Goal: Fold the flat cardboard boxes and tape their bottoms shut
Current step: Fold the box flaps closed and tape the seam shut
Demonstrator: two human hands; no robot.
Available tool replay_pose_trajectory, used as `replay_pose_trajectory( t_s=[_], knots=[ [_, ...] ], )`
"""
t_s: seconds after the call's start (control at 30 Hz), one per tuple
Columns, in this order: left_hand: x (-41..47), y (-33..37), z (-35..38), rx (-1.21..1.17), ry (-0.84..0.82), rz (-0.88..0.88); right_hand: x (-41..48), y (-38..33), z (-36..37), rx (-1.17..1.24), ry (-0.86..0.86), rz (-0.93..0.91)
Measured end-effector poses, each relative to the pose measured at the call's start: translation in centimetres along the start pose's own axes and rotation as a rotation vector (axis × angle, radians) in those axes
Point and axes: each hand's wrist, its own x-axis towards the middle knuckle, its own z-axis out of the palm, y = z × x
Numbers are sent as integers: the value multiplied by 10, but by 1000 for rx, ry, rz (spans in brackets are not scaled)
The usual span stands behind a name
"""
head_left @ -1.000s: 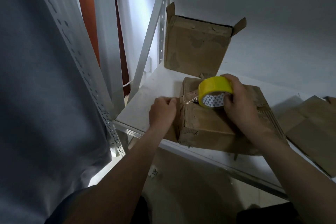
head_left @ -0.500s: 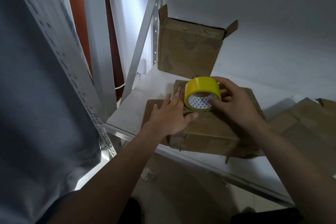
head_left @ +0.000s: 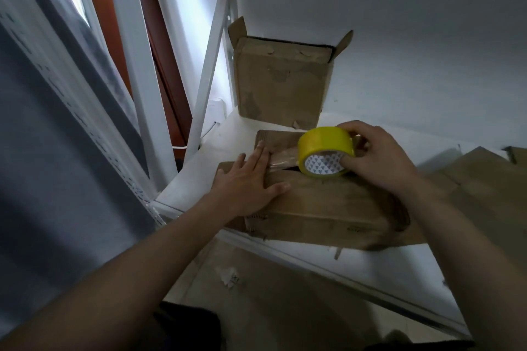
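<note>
A folded brown cardboard box lies bottom-up on the white shelf. My left hand presses flat on the box's left end, fingers spread, holding down the end of a clear strip of tape. My right hand grips the yellow tape roll, which stands on edge over the box's middle seam, with the strip stretched from it to my left fingers.
An upright finished box with open top flaps stands at the back against the wall. Flat cardboard lies to the right. White shelf posts rise on the left. The floor below holds a paper scrap.
My left hand has opened from a fist at the box's left side to lie flat on top. The roll has pulled rightward, drawing out a strip of tape.
</note>
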Motion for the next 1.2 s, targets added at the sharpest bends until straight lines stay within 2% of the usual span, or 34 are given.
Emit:
replay_pose_trajectory(
  t_s=[0.1,0.23,0.6,0.8,1.03,1.2],
  knots=[
    [-2,0,-2,12,-2,-5,-7,13,-1,51,-78,64],
    [-2,-2,-5,40,-8,-4,-12,22,-5,144,-128,52],
    [-9,-34,-9,76,19,32,-22,-5,14,273,37,43],
    [-34,-83,-28,207,20,-44,-21,-41,61,254,23,31],
    [-51,-68,-10,228,28,18,-18,-51,64,212,9,72],
    [-51,-64,-11,223,38,17,-12,-68,55,17,38,92]
  ],
)
